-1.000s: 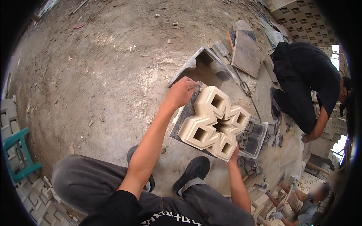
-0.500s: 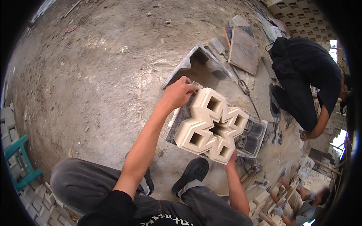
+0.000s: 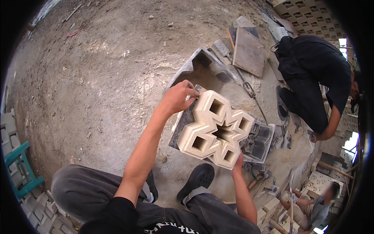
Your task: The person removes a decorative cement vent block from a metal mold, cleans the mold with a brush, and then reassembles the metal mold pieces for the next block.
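A cream-coloured openwork block (image 3: 206,125) has a star-shaped hole at its centre and square holes around it. It rests on a dark flat board (image 3: 175,139), whose edge shows along the block's left side. At the board's far corner, my left hand (image 3: 179,97) is closed with thumb and fingers. My right hand (image 3: 238,161) grips from below at the near right corner; its fingers are mostly hidden behind the block. Block and board are held up in front of me, slightly tilted. Just beyond them stands a grey open-sided box-like mould (image 3: 187,67).
A dark metal mould (image 3: 260,145) lies right of the block. Past it are a long rod (image 3: 254,97) and a flat brownish board (image 3: 249,52). A person in black (image 3: 311,70) bends at the right; another person (image 3: 320,210) sits lower right. A teal stool (image 3: 36,183) stands left.
The block, the board and both my hands have shifted slightly left in the picture. My left fingers look a little looser at the corner. The lower-right person has moved.
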`<state>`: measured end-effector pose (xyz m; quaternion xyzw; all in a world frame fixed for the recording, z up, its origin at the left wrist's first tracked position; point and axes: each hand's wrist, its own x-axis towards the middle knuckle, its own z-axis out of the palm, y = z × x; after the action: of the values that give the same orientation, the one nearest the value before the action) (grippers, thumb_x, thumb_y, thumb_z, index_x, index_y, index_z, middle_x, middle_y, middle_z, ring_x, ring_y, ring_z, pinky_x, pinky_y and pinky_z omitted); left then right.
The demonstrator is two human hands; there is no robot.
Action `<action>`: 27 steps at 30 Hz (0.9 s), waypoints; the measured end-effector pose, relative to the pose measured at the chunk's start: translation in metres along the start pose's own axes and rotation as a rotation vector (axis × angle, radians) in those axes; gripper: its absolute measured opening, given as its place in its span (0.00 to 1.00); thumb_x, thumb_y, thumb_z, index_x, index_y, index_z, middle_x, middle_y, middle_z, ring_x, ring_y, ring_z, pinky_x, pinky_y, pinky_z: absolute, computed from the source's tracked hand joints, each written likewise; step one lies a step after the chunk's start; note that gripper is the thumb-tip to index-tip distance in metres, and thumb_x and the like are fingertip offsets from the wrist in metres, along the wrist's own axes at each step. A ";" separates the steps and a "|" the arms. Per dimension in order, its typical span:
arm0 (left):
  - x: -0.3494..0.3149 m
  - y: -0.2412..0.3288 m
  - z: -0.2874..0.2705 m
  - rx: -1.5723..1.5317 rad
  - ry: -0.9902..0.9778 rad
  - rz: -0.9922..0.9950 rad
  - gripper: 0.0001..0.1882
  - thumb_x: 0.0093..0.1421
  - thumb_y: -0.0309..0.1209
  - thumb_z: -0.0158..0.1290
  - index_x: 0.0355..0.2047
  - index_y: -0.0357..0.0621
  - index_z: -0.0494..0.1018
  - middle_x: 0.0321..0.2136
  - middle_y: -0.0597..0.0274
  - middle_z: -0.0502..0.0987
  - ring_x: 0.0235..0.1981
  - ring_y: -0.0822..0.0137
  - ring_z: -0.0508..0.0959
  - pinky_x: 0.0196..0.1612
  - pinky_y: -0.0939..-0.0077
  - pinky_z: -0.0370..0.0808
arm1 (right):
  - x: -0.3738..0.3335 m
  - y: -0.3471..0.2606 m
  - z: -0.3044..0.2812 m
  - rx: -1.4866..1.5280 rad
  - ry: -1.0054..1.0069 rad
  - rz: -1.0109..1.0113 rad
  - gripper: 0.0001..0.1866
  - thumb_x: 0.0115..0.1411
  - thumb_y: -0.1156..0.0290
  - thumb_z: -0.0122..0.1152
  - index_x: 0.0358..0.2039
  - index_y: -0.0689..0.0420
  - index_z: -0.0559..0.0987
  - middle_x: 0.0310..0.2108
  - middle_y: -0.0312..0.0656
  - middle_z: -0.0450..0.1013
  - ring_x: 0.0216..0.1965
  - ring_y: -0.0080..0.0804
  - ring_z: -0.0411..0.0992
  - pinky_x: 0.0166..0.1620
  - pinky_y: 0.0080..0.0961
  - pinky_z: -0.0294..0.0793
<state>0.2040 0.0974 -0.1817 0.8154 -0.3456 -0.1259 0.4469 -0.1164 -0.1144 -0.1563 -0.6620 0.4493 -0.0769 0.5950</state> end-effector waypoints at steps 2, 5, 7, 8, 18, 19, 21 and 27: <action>0.000 0.001 -0.003 0.021 -0.001 0.016 0.10 0.54 0.32 0.59 0.37 0.55 0.83 0.41 0.64 0.75 0.44 0.61 0.77 0.46 0.67 0.75 | -0.002 -0.002 0.002 0.011 -0.002 0.000 0.09 0.59 0.78 0.59 0.41 0.58 0.74 0.38 0.36 0.76 0.39 0.22 0.73 0.46 0.22 0.74; 0.000 0.002 -0.006 0.031 -0.053 -0.009 0.09 0.56 0.34 0.61 0.38 0.55 0.83 0.42 0.64 0.74 0.44 0.61 0.76 0.47 0.68 0.74 | -0.005 -0.002 0.002 0.021 -0.017 -0.013 0.09 0.59 0.77 0.60 0.40 0.58 0.75 0.38 0.35 0.76 0.39 0.21 0.73 0.46 0.22 0.73; 0.000 0.002 -0.006 0.035 -0.043 0.010 0.09 0.56 0.36 0.61 0.37 0.55 0.83 0.41 0.65 0.75 0.44 0.62 0.77 0.46 0.68 0.74 | -0.005 0.001 -0.002 -0.079 -0.063 -0.076 0.11 0.57 0.76 0.63 0.40 0.58 0.74 0.38 0.35 0.76 0.39 0.20 0.73 0.45 0.21 0.72; 0.000 0.001 -0.005 0.035 -0.042 0.011 0.09 0.56 0.36 0.61 0.37 0.55 0.83 0.41 0.65 0.75 0.44 0.62 0.77 0.46 0.68 0.74 | -0.005 0.003 -0.004 -0.078 -0.063 -0.077 0.11 0.57 0.76 0.63 0.40 0.58 0.74 0.38 0.35 0.76 0.39 0.20 0.73 0.45 0.21 0.72; -0.003 0.004 0.002 0.056 0.042 0.043 0.06 0.59 0.35 0.59 0.34 0.51 0.81 0.37 0.64 0.75 0.40 0.59 0.77 0.41 0.66 0.75 | -0.002 0.026 -0.018 -0.292 -0.117 -0.226 0.18 0.55 0.73 0.66 0.46 0.59 0.74 0.40 0.38 0.76 0.41 0.25 0.72 0.48 0.24 0.70; -0.003 0.005 0.003 0.059 0.044 0.038 0.05 0.59 0.35 0.58 0.34 0.51 0.80 0.36 0.64 0.74 0.39 0.59 0.77 0.41 0.66 0.75 | -0.001 0.029 -0.021 -0.314 -0.140 -0.252 0.18 0.55 0.73 0.65 0.46 0.59 0.74 0.40 0.38 0.76 0.42 0.26 0.72 0.49 0.24 0.70; -0.004 0.004 0.003 0.061 0.058 0.047 0.06 0.59 0.34 0.58 0.35 0.50 0.80 0.36 0.64 0.75 0.38 0.59 0.78 0.40 0.65 0.75 | -0.003 0.026 -0.016 -0.299 -0.139 -0.238 0.18 0.55 0.73 0.65 0.46 0.59 0.74 0.41 0.38 0.76 0.42 0.25 0.72 0.49 0.24 0.69; -0.006 0.007 0.007 -0.045 0.095 -0.058 0.09 0.61 0.30 0.54 0.41 0.50 0.79 0.38 0.60 0.75 0.39 0.55 0.78 0.41 0.62 0.76 | -0.003 0.026 -0.019 -0.356 -0.148 -0.250 0.19 0.56 0.73 0.64 0.49 0.59 0.74 0.43 0.40 0.76 0.44 0.26 0.72 0.50 0.25 0.70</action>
<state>0.1932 0.0948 -0.1806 0.8199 -0.2973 -0.1079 0.4772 -0.1436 -0.1228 -0.1721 -0.8110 0.3254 -0.0207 0.4858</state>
